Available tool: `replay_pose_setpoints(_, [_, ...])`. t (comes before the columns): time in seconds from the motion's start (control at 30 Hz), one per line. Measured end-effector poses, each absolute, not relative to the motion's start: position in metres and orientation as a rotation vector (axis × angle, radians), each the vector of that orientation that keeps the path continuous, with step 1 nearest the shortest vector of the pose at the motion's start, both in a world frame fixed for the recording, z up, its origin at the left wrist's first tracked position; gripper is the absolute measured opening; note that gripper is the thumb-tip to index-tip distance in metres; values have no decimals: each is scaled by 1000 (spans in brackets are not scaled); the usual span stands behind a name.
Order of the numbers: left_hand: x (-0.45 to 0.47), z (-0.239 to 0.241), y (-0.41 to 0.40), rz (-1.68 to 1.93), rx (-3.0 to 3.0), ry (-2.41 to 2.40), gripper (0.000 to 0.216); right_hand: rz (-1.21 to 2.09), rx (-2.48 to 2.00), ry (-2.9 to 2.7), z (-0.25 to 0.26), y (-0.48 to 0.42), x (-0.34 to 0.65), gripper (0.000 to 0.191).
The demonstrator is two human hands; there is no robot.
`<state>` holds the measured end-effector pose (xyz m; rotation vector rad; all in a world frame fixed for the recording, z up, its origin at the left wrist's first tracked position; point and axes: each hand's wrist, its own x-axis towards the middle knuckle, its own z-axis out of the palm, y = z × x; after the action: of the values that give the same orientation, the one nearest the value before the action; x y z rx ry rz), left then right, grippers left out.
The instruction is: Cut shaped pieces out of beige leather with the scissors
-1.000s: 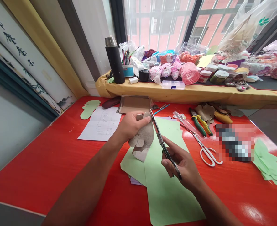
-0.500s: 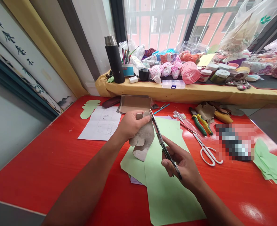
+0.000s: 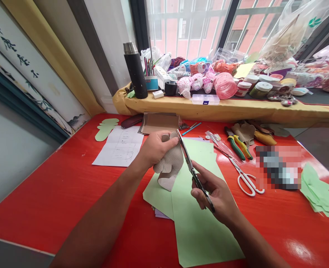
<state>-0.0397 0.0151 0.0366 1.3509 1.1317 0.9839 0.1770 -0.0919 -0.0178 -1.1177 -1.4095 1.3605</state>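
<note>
My left hand (image 3: 160, 147) pinches a greyish-beige piece of leather (image 3: 175, 159) between thumb and fingers. The piece has a scalloped edge, and its lower end curls down to show a paler side. Dark-handled scissors (image 3: 192, 169) are gripped in my right hand (image 3: 213, 188), their blades pointing up and away along the leather's right edge. Whether the blades touch the leather or are slightly parted, I cannot tell. Below both hands lie large sheets of light green paper (image 3: 203, 227).
White-handled scissors (image 3: 246, 181) and green-yellow pliers (image 3: 238, 147) lie to the right. Cut green paper pieces (image 3: 320, 191) are at the far right. A drawn-on white sheet (image 3: 118, 147) and brown sheets (image 3: 160, 123) lie behind left. A black thermos (image 3: 136, 72) stands on the cluttered sill.
Almost nothing differs. My right hand and the scissors have shifted very slightly to the left; the leather and my left hand stay in place.
</note>
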Motion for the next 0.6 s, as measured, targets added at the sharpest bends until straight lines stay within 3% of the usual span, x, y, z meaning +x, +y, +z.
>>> replay_pose_setpoints(0.6, [-38, 34, 16, 990, 1399, 1164, 41, 1339, -1099, -1380, -26, -94, 178, 85])
